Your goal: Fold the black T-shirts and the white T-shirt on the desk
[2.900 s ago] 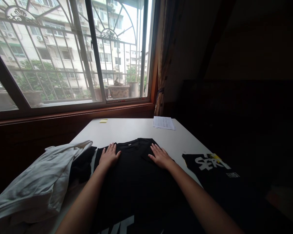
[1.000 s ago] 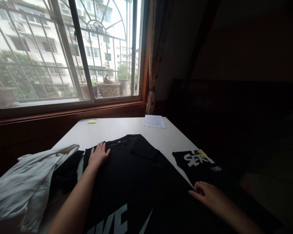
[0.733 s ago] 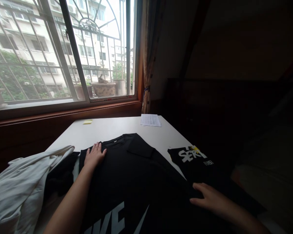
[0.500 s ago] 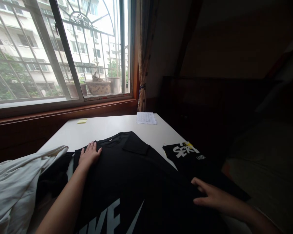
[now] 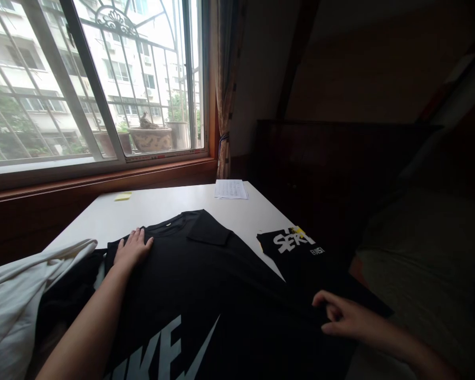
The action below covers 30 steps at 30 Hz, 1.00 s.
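The black T-shirt (image 5: 198,269) lies front up on the white, smooth, flat-topped table (image 5: 152,205), spread out before the person. Its fabric is matte and thin, nearly flat, with shallow ripples toward the right. The round collar (image 5: 169,226) faces the window (image 5: 114,79) and bears a small pale label. One short sleeve (image 5: 209,228) lies over the shirt's upper right part as an angular flap. The chest print (image 5: 164,345) consists of grey block letters and a tapering, pointed stroke.

Left hand (image 5: 132,252): open, palm down on the shirt beside the collar, fingers slightly spread. Right hand (image 5: 342,318): partly open, fingers bent, thumb apart from the index finger, above the dark cloth; contact cannot be determined.

At left, a pale, soft garment (image 5: 19,287) lies in loose folds against a dark garment (image 5: 65,287). At right, a second black garment (image 5: 296,253) carries white lettering and a yellow patch.

The frame's lower edge cuts off the print. The shirt's lower right outline merges into shadow. Writing on the paper sheets (image 5: 231,189) is illegible.
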Available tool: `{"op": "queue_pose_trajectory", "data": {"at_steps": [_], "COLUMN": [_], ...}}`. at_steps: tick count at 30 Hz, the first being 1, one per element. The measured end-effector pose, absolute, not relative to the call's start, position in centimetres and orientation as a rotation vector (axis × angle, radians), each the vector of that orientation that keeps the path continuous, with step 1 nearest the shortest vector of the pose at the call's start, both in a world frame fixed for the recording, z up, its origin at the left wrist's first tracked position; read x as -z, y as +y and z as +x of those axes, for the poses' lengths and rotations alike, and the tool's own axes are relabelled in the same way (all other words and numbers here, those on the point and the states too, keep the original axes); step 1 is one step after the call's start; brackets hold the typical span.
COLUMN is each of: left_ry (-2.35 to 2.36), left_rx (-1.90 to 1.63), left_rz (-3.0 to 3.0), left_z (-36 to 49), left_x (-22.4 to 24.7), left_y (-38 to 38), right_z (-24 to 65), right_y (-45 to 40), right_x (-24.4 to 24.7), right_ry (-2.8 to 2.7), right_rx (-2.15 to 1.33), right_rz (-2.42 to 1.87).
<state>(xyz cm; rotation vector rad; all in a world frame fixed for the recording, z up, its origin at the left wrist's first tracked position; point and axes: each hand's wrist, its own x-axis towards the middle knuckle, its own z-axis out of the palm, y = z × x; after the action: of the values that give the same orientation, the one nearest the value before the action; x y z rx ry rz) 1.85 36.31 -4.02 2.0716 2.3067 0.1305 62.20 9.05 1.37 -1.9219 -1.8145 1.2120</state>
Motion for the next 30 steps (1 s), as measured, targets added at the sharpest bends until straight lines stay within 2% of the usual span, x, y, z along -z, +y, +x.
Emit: {"op": "queue_pose_trajectory", "data": {"at_steps": [6,12,15,18,24,30], "left_ry": [2.199,2.102,2.008,1.892,1.766,1.737], "left_rx": [-0.182,-0.402,-0.521,-0.449,-0.383,-0.318], "left_rz": [2.176,2.332,2.444,2.569,2.689,2.69], "left_z": [0.0,-0.2,1.5,3.8,6.3,6.0], "left_x": [3.9,2.1,1.2,1.3,5.1,5.6], "left_y": [38.5,38.2,35.1,30.0,19.0,17.3], "right_z": [61.4,57.0,54.2,51.4,46.8,46.0], "right_y": [9.2,11.4,13.9,17.4,24.2,25.6], "right_x": [-2.5,-4.8,-4.6,-3.5,-1.6,1.0], "right_ry": [-1.927,-2.121,-2.223,-2.37,-2.62,-2.683], "right_rx": [-1.0,-0.69,-0.589,-0.49,-0.343,-0.338], "right_rz": [-2.109,-1.811,-1.669,-1.572,-1.415,-1.414]}}
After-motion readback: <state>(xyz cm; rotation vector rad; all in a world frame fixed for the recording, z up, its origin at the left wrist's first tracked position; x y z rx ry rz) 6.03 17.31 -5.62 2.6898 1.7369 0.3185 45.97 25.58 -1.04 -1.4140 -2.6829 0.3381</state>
